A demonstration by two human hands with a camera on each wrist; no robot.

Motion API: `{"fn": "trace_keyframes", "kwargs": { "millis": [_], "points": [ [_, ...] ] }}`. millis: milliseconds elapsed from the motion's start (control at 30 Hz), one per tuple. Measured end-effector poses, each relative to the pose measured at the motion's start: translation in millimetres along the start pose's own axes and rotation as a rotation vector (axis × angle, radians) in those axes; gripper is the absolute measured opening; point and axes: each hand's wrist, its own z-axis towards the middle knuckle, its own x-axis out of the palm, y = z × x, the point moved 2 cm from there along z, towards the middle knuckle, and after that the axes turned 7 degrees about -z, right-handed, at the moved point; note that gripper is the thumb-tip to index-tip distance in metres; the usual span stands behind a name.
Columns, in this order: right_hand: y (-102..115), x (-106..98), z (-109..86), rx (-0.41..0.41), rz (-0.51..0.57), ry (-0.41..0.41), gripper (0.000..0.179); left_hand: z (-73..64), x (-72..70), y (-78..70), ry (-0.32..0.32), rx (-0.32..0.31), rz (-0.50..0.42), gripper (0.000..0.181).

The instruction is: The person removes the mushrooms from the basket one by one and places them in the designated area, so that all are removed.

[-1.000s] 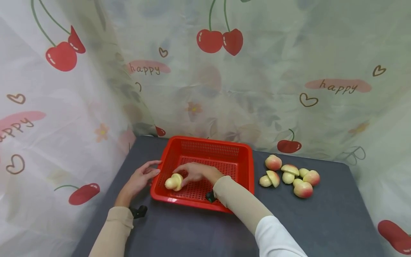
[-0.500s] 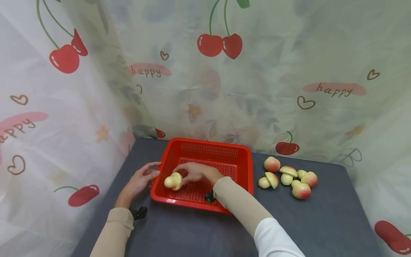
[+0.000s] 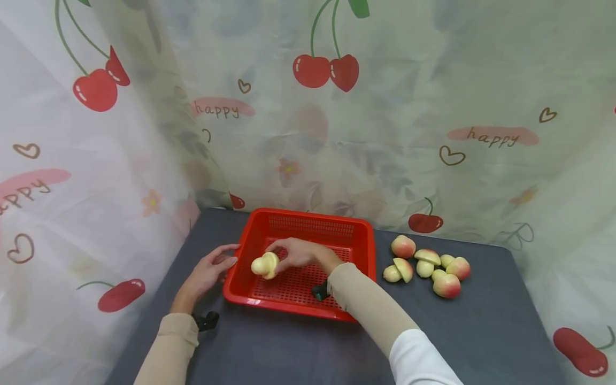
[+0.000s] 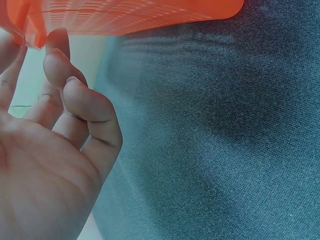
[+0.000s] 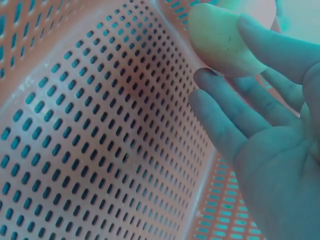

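In the head view, my right hand [image 3: 299, 254] pinches a cream-yellow toy mushroom [image 3: 262, 266] between thumb and fingers. It is over the left part of a red perforated plastic basket [image 3: 315, 312]. The right wrist view shows thumb and fingertips on the mushroom [image 5: 225, 42], above the basket's slotted floor [image 5: 115, 135]; part of the mushroom is cut off at the top edge. My left hand [image 3: 207, 275] is beside the basket's left side, fingertips at the rim. In the left wrist view its loosely bent fingers [image 4: 92, 107] touch or nearly touch the basket's outer wall [image 4: 135, 15].
Several more toy mushrooms with pinkish-red caps [image 3: 447, 285] lie in a group on the dark grey table [image 3: 486, 326], to the right of the basket. A curtain printed with cherries [image 3: 327, 133] stands behind the table and along its sides.
My right hand has shifted slightly right and up inside the basket with the mushroom, which is turned a little. The left hand stays at the rim. The head view has tilted slightly.
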Motion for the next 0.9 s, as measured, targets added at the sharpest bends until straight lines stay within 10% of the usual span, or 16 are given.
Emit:
{"fn": "trace_keyframes", "kwargs": {
  "millis": [900],
  "points": [
    [-5,-20,-67.3,0.002,0.252,-0.174,0.057,-2.6,2.1,5.4,-0.006,-0.002,-0.041,0.059]
  ]
}}
